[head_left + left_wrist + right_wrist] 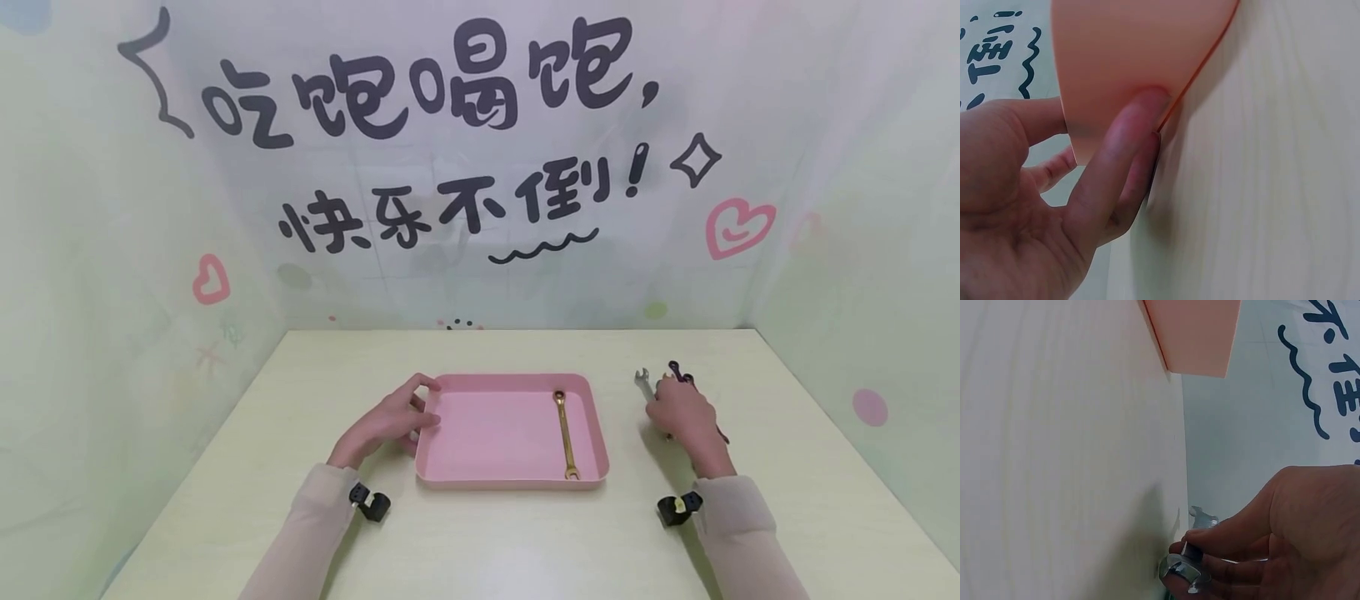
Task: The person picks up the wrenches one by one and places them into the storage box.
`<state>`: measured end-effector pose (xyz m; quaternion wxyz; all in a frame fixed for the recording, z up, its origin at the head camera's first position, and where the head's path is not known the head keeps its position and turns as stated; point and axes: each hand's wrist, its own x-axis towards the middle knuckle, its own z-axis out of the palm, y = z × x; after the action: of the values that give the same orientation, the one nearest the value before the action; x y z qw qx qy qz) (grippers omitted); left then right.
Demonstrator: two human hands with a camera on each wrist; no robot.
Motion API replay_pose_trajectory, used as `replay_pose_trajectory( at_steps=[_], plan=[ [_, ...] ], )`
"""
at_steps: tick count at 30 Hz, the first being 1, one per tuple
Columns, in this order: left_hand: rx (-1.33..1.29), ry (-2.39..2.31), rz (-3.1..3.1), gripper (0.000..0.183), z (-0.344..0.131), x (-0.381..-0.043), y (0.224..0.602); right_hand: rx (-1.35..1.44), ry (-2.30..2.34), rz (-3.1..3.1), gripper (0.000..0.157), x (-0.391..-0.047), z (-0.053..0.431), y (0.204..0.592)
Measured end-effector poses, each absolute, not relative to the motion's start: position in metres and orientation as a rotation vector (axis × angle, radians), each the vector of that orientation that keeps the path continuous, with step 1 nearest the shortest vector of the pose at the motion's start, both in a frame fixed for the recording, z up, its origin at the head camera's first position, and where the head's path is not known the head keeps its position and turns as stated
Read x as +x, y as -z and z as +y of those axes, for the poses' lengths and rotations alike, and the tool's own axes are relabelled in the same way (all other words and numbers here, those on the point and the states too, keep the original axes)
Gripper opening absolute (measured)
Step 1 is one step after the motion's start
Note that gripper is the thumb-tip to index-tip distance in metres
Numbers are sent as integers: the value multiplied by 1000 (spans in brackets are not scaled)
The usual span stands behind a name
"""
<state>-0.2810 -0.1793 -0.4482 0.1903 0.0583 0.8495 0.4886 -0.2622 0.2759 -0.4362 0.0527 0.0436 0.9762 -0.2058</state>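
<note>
A pink tray (495, 485) lies on the table, with a gold wrench (566, 433) lengthwise near its right wall. My left hand (390, 417) holds the tray's left side; in the left wrist view the thumb (1138, 119) presses its outer wall and other fingers reach round its edges. Right of the tray, my right hand (686, 412) is down among several wrenches. Its thumb and fingers pinch a shiny wrench (1184, 570), whose open end shows below the thumb. A silver wrench head (642, 379) and a dark purple wrench (675, 369) stick out past the hand, which hides their middles.
The pale wooden table (510, 550) meets a printed back wall (480, 283) with large lettering. Similar walls stand at left and right. A small black camera sits on each wrist, the left camera (370, 502) and the right camera (678, 507).
</note>
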Motion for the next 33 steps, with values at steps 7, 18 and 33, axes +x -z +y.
replay_pose_trajectory(
  at_steps=[7,18,33],
  plan=[
    [162,-1375,2394,55,-178,-281,447,76,860,2918,19,-262,278,426],
    [162,-1381,2406,57,-178,-281,448,58,1429,2565,45,-264,278,415],
    [150,-1375,2424,57,-175,-281,448,43,1608,2509,46,-261,263,389]
  ],
)
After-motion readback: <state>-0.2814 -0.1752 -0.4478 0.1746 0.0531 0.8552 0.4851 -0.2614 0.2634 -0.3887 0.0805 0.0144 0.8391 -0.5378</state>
